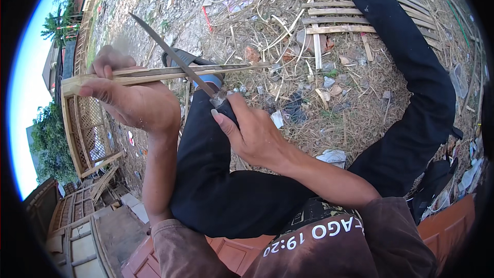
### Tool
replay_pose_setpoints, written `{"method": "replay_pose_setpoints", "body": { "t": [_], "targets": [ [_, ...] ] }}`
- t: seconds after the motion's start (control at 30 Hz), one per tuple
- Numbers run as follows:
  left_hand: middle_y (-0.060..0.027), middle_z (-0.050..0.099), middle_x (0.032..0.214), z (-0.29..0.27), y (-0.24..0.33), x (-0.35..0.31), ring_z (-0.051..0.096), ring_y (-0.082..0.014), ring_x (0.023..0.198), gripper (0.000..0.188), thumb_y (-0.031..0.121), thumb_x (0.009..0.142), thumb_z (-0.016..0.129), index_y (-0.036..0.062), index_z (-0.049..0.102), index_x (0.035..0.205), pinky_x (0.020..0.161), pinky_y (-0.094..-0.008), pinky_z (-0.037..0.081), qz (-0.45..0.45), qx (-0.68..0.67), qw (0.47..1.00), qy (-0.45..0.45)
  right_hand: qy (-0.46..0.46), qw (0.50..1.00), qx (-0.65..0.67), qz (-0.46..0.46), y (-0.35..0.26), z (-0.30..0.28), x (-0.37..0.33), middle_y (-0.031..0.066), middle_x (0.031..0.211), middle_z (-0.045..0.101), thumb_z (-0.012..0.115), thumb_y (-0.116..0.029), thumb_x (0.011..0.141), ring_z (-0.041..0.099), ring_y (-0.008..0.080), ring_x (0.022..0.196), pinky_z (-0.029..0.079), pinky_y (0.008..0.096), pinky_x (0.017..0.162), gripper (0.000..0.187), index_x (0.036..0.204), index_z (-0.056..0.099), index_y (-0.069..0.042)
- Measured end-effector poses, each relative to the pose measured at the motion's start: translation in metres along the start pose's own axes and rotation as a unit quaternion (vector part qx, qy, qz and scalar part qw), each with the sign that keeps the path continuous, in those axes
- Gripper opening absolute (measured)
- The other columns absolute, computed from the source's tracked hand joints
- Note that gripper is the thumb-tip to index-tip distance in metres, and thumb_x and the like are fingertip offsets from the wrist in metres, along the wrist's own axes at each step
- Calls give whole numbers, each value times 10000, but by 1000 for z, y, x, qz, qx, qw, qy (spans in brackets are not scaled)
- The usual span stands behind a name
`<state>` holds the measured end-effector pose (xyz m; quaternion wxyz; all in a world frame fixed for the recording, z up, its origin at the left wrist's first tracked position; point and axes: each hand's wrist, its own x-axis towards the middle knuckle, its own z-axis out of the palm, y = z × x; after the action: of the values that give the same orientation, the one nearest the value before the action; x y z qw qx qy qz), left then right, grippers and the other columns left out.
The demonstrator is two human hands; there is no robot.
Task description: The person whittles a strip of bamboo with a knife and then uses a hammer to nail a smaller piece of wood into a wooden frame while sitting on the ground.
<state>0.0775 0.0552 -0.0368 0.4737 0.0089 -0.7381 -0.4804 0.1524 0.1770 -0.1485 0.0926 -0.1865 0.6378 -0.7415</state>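
My left hand grips a long pale strip of split bamboo or wood near its thicker left end. The strip lies almost level across my view and tapers to the right, with a dark line along its length. In my right hand is a knife, its black handle wrapped by my fingers. The long, straight knife blade slants up to the left and crosses the strip right of my left hand. Whether the edge bites into the strip, I cannot tell.
My dark-trousered legs spread over littered ground with pale shavings. A slatted panel lies under my far right foot. At left stands a lattice frame, with framed panels below it. A reddish-brown panelled surface is beneath me.
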Motion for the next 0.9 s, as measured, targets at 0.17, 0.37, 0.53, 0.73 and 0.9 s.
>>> {"method": "replay_pose_setpoints", "body": {
  "t": [0.17,0.37,0.53,0.73,0.9],
  "targets": [
    [-24,465,865,2,1,0,437,-93,807,670,652,957,363,2,524,979,770,-233,386,-3,-26,1000,9,10,998,-17,67,36,9,9,235,638,563,511,-256,997,590,469,619,423,502,526,287,1058,439,14],
    [-48,452,918,-6,3,4,424,-125,846,666,670,945,325,19,464,967,809,-276,386,-1,4,1000,-6,28,997,-77,-7,61,11,4,241,629,595,541,-253,967,611,468,602,478,533,524,297,1045,447,18],
    [-55,441,913,-4,1,10,404,-140,826,647,689,932,287,55,415,937,783,-295,383,-37,10,999,8,21,987,-145,72,115,-18,-17,247,652,612,533,-255,965,618,465,604,477,544,530,275,1027,458,2],
    [-59,436,918,9,-1,10,412,-153,834,646,717,906,303,79,396,927,795,-301,386,6,-9,998,-56,3,969,-158,188,109,-34,-19,250,653,612,505,-280,981,621,472,631,472,552,574,288,1015,454,1],
    [-17,401,801,9,5,5,369,-126,555,657,779,841,368,125,299,829,505,-273,342,-10,-41,992,-116,-31,991,-53,120,34,-22,-1,255,637,599,497,-295,989,620,478,652,455,557,582,304,993,463,7]
  ]
}}
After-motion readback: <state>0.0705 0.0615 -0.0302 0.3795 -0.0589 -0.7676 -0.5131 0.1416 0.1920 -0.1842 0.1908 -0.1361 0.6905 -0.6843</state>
